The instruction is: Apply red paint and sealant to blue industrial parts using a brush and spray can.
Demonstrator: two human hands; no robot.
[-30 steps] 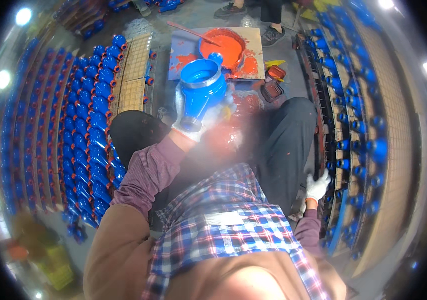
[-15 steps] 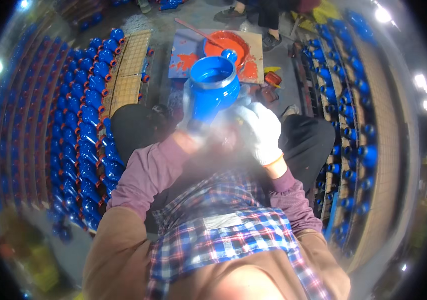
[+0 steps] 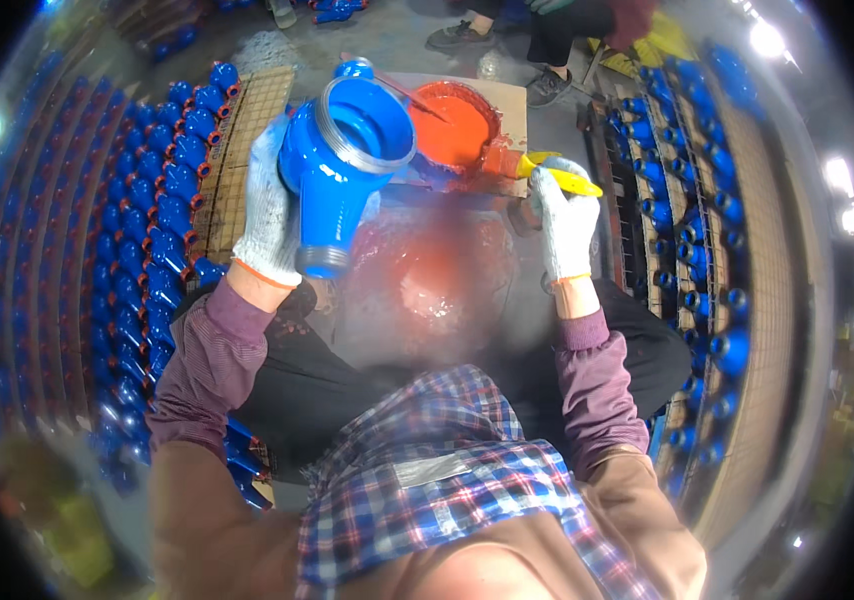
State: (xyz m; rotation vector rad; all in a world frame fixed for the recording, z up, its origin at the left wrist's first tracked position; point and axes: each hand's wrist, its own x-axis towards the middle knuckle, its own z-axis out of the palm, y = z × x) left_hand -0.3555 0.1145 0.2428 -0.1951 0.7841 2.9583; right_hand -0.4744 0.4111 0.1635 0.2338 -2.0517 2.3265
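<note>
While the gloved left hand grips the blue pipe fitting, the right hand clasps a yellow-handled brush. Best steady the fitting and load little orange paint, I judge.

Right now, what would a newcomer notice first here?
A big blue pipe fitting, held up in the gloved left hand at centre. Behind it sits a pan of orange-red paint, where the right hand holds a yellow-handled brush. Rows of blue fittings line both sides.

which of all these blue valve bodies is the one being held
The blue valve body gripped in the gloved left hand, raised with its open threaded mouth upward. The other blue castings sit in rows on the racks.
</note>
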